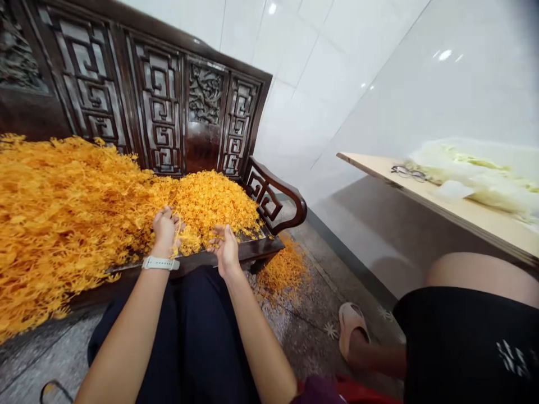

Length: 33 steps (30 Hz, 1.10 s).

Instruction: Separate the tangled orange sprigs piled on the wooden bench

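Note:
My left hand (165, 225), with a pale watch band on the wrist, is closed around a thin orange plastic flower sprig (177, 229). Behind it spreads a large heap of stringy orange plastic pieces (76, 202). To its right, my right hand (226, 249) is held palm inward with its fingers apart, and nothing shows in it. Just beyond both hands lies a smaller mound of yellow-orange plastic petals (214, 199). The two piles touch on the seat of a dark carved wooden bench (197, 264).
A curved armrest (295, 207) closes the bench's right end. Orange stringy scraps (286, 269) lie on the floor beside it. At right, a wooden board table (379, 174) carries eyeglasses (407, 173) and clear plastic bags (484, 174). Another person's leg and sandal (351, 325) are close by.

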Tool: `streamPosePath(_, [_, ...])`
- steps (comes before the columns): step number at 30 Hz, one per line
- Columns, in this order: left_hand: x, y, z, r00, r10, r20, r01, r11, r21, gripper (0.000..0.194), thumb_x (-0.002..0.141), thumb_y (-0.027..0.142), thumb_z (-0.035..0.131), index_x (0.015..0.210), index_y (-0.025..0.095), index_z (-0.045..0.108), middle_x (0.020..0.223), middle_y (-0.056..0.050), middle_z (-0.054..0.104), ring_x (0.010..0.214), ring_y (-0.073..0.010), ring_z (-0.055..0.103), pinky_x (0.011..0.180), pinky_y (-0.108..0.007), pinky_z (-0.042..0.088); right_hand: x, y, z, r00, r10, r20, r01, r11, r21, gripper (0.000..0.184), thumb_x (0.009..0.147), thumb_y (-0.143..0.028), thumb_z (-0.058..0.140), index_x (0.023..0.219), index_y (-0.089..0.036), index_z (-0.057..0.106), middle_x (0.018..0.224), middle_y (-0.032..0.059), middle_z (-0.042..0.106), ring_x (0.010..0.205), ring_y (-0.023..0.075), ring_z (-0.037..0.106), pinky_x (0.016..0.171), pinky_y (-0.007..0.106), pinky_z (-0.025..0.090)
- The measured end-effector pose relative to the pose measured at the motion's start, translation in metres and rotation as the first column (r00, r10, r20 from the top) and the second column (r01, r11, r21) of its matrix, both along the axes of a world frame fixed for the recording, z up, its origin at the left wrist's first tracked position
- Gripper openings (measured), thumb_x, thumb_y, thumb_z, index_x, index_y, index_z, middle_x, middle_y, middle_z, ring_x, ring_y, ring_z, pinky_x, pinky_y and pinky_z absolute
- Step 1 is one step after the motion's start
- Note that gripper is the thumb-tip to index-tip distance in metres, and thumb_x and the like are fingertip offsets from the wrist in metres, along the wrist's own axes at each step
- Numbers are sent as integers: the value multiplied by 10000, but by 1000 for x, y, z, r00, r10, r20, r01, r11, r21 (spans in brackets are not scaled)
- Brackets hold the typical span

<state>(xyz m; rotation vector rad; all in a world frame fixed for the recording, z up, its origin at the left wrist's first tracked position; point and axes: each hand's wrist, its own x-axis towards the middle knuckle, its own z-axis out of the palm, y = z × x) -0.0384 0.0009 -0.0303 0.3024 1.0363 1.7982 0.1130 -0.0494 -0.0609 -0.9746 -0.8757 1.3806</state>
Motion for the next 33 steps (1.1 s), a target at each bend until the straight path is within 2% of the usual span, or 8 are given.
streamPosePath(3, [20, -4, -1, 995, 90, -35, -89, 995, 36, 143, 989, 218, 562, 916, 241, 441, 566, 107, 321, 381, -70, 305, 408, -162, 249, -8, -20, -10, 992, -61, 110, 52, 995, 90, 632, 886, -724, 644, 1288, -242, 576, 1371, 116, 591, 995, 181, 652, 758, 298, 561])
streamPosePath(5, [33, -6, -3, 992, 95, -86, -87, 992, 90, 134, 1028, 261, 543, 953, 248, 433, 594, 100, 372, 396, -78, 389, 430, -169, 303, -14, -25, -8, 976, -36, 215, -13, 975, 222, 576, 875, -607, 738, 1292, -229, 613, 1363, 107, 619, 1098, 191, 633, 893, 307, 535])
streamPosePath(8, [44, -8, -6, 988, 58, -145, -41, 993, 115, 162, 1056, 319, 540, 961, 251, 427, 605, 95, 406, 388, -85, 435, 414, -179, 314, -15, -21, -3, 957, -75, 279, -10, 956, 292, 349, 928, -514, 707, 1063, -193, 684, 1024, 47, 697, 906, 160, 627, 830, 280, 500])
streamPosePath(12, [42, -9, -4, 981, 14, -195, 19, 986, 164, 189, 1029, 321, 603, 939, 250, 452, 585, 102, 374, 349, -78, 392, 360, -185, 241, 0, -11, 2, 983, -157, 97, 132, 965, 226, 356, 930, -525, 688, 838, -186, 627, 791, -3, 617, 738, 127, 563, 751, 271, 470])
streamPosePath(17, [41, -8, -1, 986, 88, -142, -72, 992, 108, 197, 1008, 234, 597, 880, 236, 446, 571, 106, 374, 346, -70, 368, 365, -189, 246, 2, -36, 8, 941, 221, -254, -230, 973, -4, 355, 863, -454, 803, 796, -185, 583, 675, -41, 504, 599, 92, 454, 613, 248, 403])
streamPosePath(22, [26, 2, -6, 981, 151, -122, -142, 987, 77, 178, 1084, 266, 494, 915, 236, 444, 533, 114, 351, 346, -73, 343, 385, -194, 264, -11, -86, 3, 797, 337, -502, -429, 900, -75, 325, 903, -382, 778, 769, -175, 565, 644, -55, 416, 560, 73, 356, 569, 233, 334])
streamPosePath(28, [-8, 7, -9, 986, 150, 75, -151, 988, 15, 234, 1074, 239, 528, 864, 217, 426, 551, 97, 370, 401, -66, 397, 402, -171, 275, 10, -91, -4, 906, 201, -372, -261, 958, -120, 310, 949, -472, 704, 856, -184, 640, 640, -46, 444, 545, 89, 375, 566, 257, 365])
streamPosePath(33, [8, 2, -10, 995, 74, 67, -76, 997, 22, 249, 1057, 213, 554, 846, 213, 423, 544, 105, 348, 390, -61, 370, 407, -165, 294, 8, -69, -1, 978, 102, -180, -115, 991, -62, 333, 920, -509, 706, 1063, -216, 641, 801, -22, 608, 588, 92, 506, 560, 243, 428])
